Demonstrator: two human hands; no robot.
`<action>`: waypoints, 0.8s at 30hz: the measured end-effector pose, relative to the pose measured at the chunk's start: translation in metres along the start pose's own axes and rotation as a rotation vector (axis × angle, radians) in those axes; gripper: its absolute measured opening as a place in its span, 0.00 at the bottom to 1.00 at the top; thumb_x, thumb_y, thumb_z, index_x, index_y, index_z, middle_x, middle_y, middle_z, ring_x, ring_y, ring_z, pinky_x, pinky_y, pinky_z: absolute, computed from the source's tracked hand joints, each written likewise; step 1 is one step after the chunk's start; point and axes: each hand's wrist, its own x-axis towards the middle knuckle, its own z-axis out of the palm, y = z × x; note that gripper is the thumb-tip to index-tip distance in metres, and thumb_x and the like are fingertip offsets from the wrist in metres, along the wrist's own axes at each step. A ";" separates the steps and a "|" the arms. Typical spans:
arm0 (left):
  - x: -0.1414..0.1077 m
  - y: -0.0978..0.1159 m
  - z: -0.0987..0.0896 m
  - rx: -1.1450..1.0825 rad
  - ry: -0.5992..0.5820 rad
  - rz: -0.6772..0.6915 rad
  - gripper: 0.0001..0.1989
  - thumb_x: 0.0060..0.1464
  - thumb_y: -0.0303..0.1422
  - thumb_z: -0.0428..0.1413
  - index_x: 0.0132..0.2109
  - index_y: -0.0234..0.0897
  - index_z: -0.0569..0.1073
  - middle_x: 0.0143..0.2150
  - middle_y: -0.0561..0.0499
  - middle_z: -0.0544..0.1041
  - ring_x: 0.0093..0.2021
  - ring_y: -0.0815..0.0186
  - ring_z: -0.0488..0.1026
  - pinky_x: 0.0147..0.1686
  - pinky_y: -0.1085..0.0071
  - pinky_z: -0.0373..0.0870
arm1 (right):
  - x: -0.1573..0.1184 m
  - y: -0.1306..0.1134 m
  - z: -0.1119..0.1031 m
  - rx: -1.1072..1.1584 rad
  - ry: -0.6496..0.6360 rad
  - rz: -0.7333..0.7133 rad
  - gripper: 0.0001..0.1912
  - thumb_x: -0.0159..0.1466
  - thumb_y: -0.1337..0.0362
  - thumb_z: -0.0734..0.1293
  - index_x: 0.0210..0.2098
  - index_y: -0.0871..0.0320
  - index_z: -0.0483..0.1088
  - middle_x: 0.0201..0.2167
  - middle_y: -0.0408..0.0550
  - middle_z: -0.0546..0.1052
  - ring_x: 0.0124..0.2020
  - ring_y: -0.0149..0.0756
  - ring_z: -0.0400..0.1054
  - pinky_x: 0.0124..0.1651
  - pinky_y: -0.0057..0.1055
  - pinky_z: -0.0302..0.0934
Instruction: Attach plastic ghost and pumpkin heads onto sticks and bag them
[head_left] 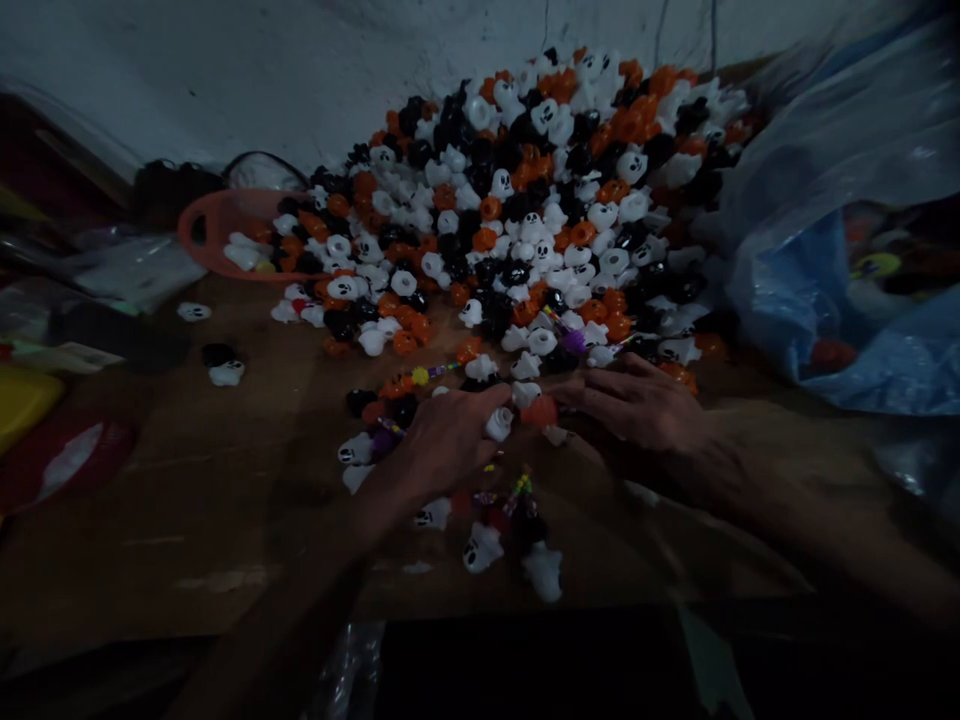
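Observation:
A big heap of small ghost and pumpkin figures (pixel 525 190) in white, orange and black covers the far part of a wooden table (pixel 187 480). My left hand (pixel 450 435) rests palm down at the heap's near edge, fingers curled over a white ghost piece (pixel 499 422). My right hand (pixel 637 405) lies beside it, fingertips touching an orange piece (pixel 540 410). Just in front of my hands lie a few white ghosts (pixel 481 547) and colourful beaded strands (pixel 517 492). The light is dim, so the grips are hard to make out.
An orange plastic basket (pixel 217 228) with a few figures stands at the heap's left end. Blue plastic bags (pixel 825 290) pile up on the right. Loose ghosts (pixel 225 373) lie on the left part of the table, with yellow and red items (pixel 45 440) at the far left.

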 end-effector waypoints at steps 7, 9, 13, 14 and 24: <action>0.000 0.009 0.012 0.059 -0.016 0.011 0.10 0.54 0.38 0.51 0.43 0.42 0.67 0.31 0.49 0.74 0.31 0.60 0.71 0.26 0.71 0.50 | -0.009 -0.009 -0.003 0.039 -0.083 -0.017 0.13 0.66 0.69 0.56 0.46 0.61 0.68 0.32 0.49 0.71 0.34 0.36 0.64 0.43 0.36 0.52; 0.001 0.012 0.010 0.083 -0.048 -0.016 0.12 0.54 0.36 0.52 0.46 0.41 0.65 0.31 0.48 0.74 0.32 0.58 0.71 0.26 0.71 0.51 | -0.011 -0.009 -0.002 0.041 -0.096 -0.033 0.14 0.66 0.69 0.55 0.48 0.61 0.67 0.33 0.49 0.71 0.35 0.37 0.64 0.44 0.37 0.53; 0.005 0.014 0.010 0.112 -0.060 -0.010 0.11 0.54 0.35 0.50 0.44 0.38 0.65 0.30 0.47 0.73 0.31 0.55 0.71 0.26 0.69 0.53 | -0.014 -0.009 0.002 0.040 -0.113 -0.053 0.15 0.65 0.71 0.54 0.48 0.61 0.66 0.35 0.51 0.71 0.36 0.37 0.64 0.44 0.37 0.54; 0.006 0.015 0.011 0.128 -0.064 0.005 0.09 0.54 0.34 0.50 0.43 0.38 0.66 0.30 0.46 0.73 0.31 0.55 0.71 0.27 0.69 0.54 | -0.015 -0.010 0.003 0.042 -0.128 -0.059 0.15 0.65 0.72 0.54 0.48 0.62 0.66 0.36 0.51 0.71 0.37 0.37 0.64 0.44 0.37 0.54; -0.006 0.028 0.033 -0.086 0.076 -0.007 0.08 0.51 0.22 0.49 0.36 0.38 0.69 0.25 0.48 0.72 0.27 0.62 0.69 0.31 0.68 0.60 | -0.023 -0.032 0.024 0.169 -0.104 -0.021 0.15 0.62 0.73 0.56 0.46 0.58 0.65 0.36 0.50 0.75 0.38 0.37 0.69 0.46 0.37 0.61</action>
